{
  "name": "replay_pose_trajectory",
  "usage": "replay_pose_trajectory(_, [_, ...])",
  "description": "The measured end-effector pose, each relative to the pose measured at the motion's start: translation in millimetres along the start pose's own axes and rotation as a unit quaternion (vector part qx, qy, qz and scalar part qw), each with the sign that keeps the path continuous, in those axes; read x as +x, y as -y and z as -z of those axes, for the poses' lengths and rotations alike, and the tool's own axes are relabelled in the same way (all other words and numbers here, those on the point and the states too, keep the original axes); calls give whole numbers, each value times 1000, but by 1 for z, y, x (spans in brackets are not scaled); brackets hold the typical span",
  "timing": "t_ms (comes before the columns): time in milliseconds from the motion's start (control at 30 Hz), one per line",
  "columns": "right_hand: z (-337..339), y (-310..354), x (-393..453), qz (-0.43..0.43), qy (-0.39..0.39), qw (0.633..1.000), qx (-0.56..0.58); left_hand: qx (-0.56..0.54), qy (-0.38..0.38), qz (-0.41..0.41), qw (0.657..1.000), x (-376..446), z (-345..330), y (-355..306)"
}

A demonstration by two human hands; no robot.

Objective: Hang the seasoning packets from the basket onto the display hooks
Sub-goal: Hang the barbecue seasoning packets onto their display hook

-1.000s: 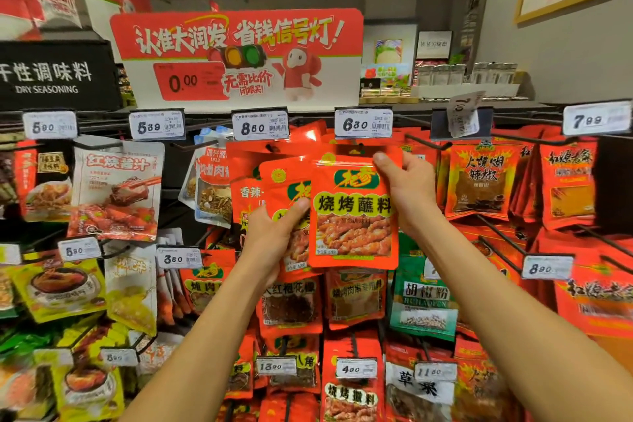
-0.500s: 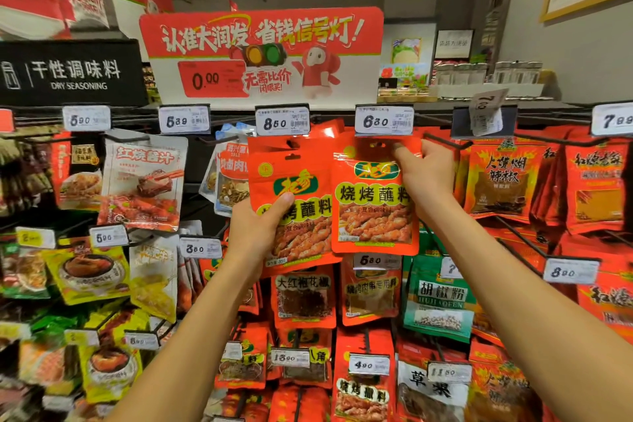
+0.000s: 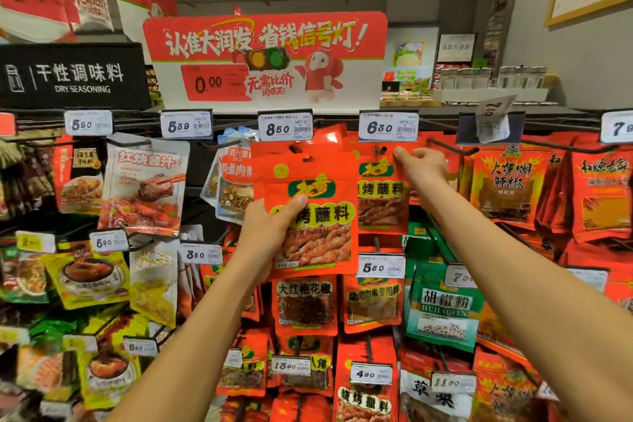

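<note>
The left hand (image 3: 265, 228) is gripping a small stack of red seasoning packets (image 3: 308, 212), thumb pressing across the front one and fingers curling behind, and is holding the stack up just below the 8.50 price tag (image 3: 285, 127). The punched holes at the top of the stack are sitting directly under that tag; whether any of them is over a hook cannot be told.

To the right of the 8.50 price tag, the right hand (image 3: 419, 166) is pinching the top right corner of another red packet (image 3: 383, 192) of the same kind, fingers curling round its upper edge. That packet is hanging straight down beneath the 6.30 price tag (image 3: 388, 126), its hole lying just under the tag, and its left edge is tucking behind the stack that the left hand is holding.

Above the 8.50 price tag a red and white promotion sign (image 3: 265, 58) is standing on the top of the rack. Left of the tag a black "DRY SEASONING" board (image 3: 73, 77) is hanging. Below it, rows of further packets are filling the pegs, among them a green pepper packet (image 3: 443, 308) down to the right.
</note>
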State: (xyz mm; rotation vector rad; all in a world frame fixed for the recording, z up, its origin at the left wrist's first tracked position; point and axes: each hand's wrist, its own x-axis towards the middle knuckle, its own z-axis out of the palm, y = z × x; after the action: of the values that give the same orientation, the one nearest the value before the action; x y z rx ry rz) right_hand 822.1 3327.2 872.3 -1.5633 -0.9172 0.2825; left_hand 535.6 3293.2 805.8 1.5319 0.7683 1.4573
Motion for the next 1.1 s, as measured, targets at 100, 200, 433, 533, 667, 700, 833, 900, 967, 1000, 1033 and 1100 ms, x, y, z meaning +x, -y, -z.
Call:
replay_pose_trajectory(100, [20, -6, -19, 61, -55, 996, 28, -17, 3, 54, 998, 5, -28, 1])
replay_pose_trajectory(200, [36, -9, -47, 106, 57, 969, 217, -9, 23, 94, 995, 7, -64, -6])
replay_pose_trajectory(433, [27, -3, -60, 121, 82, 968, 202, -121, 36, 71, 990, 30, -110, -16])
replay_pose_trajectory(533, [22, 3, -52, 111, 47, 977, 175, -119, -11, 64, 991, 44, -117, -27])
replay_pose_trajectory(667, [12, 1, -44, 76, 6, 992, 97, -48, -69, 91, 992, 59, -124, -25])
replay_pose_trajectory(700, [11, 0, -43, 68, 3, 994, 80, -36, -78, 95, 992, 60, -124, -24])
replay_pose_trajectory(833, [10, -14, -41, 54, 34, 997, 49, 17, -102, 61, 993, 59, -125, -9])
replay_pose_trajectory(900, [10, -26, -42, 75, 27, 995, 63, 54, -110, 41, 992, 56, -125, 2])
replay_pose_trajectory(967, [7, -31, -40, 90, 14, 993, 68, 101, -130, 42, 985, 59, -126, 11])
replay_pose_trajectory(1000, [4, -31, -36, 89, 6, 995, 54, 117, -141, 49, 982, 62, -128, 12])
replay_pose_trajectory(1033, [1, -29, -30, 77, 1, 996, 43, 126, -148, 60, 979, 68, -130, 13])
replay_pose_trajectory(1100, [-7, -24, -14, 35, -3, 999, 33, 140, -155, 80, 975, 84, -137, 12])
